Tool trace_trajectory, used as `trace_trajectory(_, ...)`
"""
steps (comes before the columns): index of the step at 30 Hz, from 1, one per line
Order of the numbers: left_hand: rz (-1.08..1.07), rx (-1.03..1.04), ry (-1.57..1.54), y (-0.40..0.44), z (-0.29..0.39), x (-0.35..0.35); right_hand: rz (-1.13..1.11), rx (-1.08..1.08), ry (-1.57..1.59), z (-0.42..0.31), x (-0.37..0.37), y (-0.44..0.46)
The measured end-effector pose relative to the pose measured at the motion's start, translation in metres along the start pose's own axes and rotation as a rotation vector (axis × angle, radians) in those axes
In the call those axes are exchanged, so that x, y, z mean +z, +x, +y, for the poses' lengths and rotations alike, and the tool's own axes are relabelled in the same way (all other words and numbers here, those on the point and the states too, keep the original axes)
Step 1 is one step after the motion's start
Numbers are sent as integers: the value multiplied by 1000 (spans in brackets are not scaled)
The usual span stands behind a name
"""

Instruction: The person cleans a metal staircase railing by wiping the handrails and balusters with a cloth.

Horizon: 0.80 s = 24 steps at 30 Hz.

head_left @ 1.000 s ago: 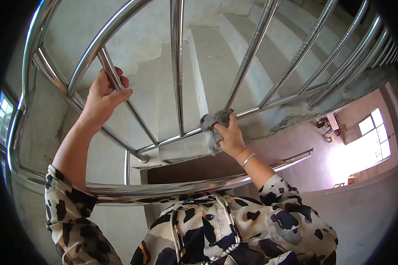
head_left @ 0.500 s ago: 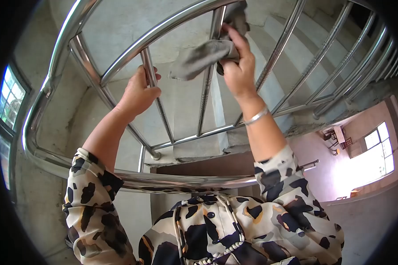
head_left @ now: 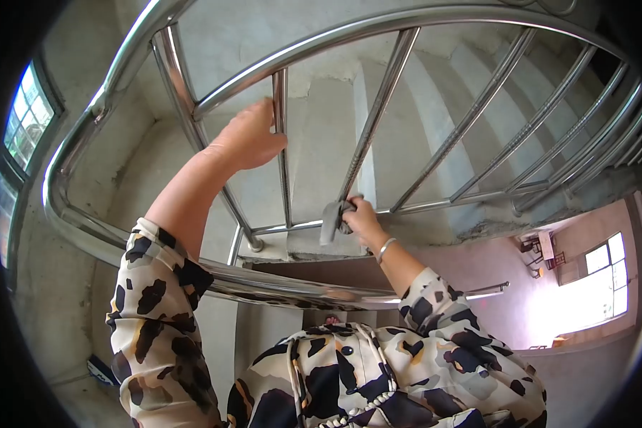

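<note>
My left hand (head_left: 250, 135) is closed around a shiny metal baluster (head_left: 283, 182), near its upper part; the fingertips are partly hidden. My right hand (head_left: 364, 220), with a silver bangle (head_left: 386, 249) at the wrist, grips a grey cloth (head_left: 330, 222). That cloth is bunched against the foot of another baluster (head_left: 378, 114), just above the bottom rail (head_left: 435, 205). One end of the cloth hangs down to the left of my fingers.
A curved steel handrail (head_left: 314, 48) arcs over the balusters, and a lower rail (head_left: 292, 289) crosses close in front of my body. Concrete stairs (head_left: 435, 107) rise behind the railing. At right, a drop opens onto a lower room with a window (head_left: 610, 274).
My right hand has slid down with the grey cloth from the top of the baluster to its foot. My left hand stays on its baluster; the view has shifted slightly.
</note>
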<state>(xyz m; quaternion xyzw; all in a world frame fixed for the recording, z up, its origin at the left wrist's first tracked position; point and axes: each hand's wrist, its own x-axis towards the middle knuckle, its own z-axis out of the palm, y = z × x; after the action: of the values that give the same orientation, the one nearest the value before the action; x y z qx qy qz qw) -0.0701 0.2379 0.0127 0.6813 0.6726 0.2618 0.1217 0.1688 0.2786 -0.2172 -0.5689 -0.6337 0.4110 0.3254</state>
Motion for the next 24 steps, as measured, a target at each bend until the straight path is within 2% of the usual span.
trace_trajectory(1, 12, -1, 0, -5, 1, -10, 13, -23, 78, -19, -11, 3)
trace_trajectory(2, 29, 97, 26, -15, 1, -23, 24, -43, 157, -46, -24, 1)
trace_trajectory(3, 39, 199, 56, -25, 2, -35, 54, -202, 324, -73, -38, -1)
trace_trajectory(4, 136, 212, -184, -38, 4, -47, 87, -359, 492, -105, -56, -3)
trace_trajectory(5, 218, 290, -132, -51, 10, -65, 116, -436, 508, -149, -80, -12)
trace_trajectory(6, 408, 342, -113, -55, -3, -77, 253, -702, 436, -185, -97, -18)
trace_trajectory(7, 541, 381, -146, -58, -22, -94, 295, -856, 457, -217, -110, -20)
trace_trajectory(8, 679, 418, -175, -59, -39, -114, 280, -911, 477, -245, -120, -26)
trace_trajectory(10, 962, 49, 200, -67, -50, -159, 245, -971, 511, -261, -113, -32)
trace_trajectory(11, 971, 41, 211, -63, -73, -180, 466, -1122, 310, -259, -103, -36)
trace_trajectory(12, 1086, 51, 470, -54, -101, -202, 690, -1262, 94, -257, -94, -40)
trace_trajectory(13, 1192, 51, 728, -47, -122, -217, 647, -1358, 99, -246, -77, -46)
trace_trajectory(14, 1068, -84, 507, -41, -136, -218, 603, -1395, 1, -237, -65, -49)
trace_trajectory(16, 676, -195, 525, -32, -163, -203, 345, -1192, 216, -222, -27, -38)
trace_trajectory(17, 670, -204, 525, -34, -155, -199, 275, -1052, 314, -221, -12, -30)
trace_trajectory(18, 536, -269, 544, -36, -135, -190, 203, -906, 405, -221, 4, -17)
trace_trajectory(19, 400, -335, 560, -39, -126, -185, 292, -909, 287, -215, 23, 2)
trace_trajectory(20, 392, -353, 557, -40, -131, -186, 322, -811, 234, -219, 35, 4)
trace_trajectory(22, 361, -303, 438, -37, -144, -191, 414, -967, 208, -201, 45, 19)
trace_trajectory(23, 335, -392, 380, -42, -122, -188, 401, -959, 211, -183, 50, 23)
trace_trajectory(24, 329, -404, 383, -42, -126, -188, 276, -828, 217, -156, 56, 23)
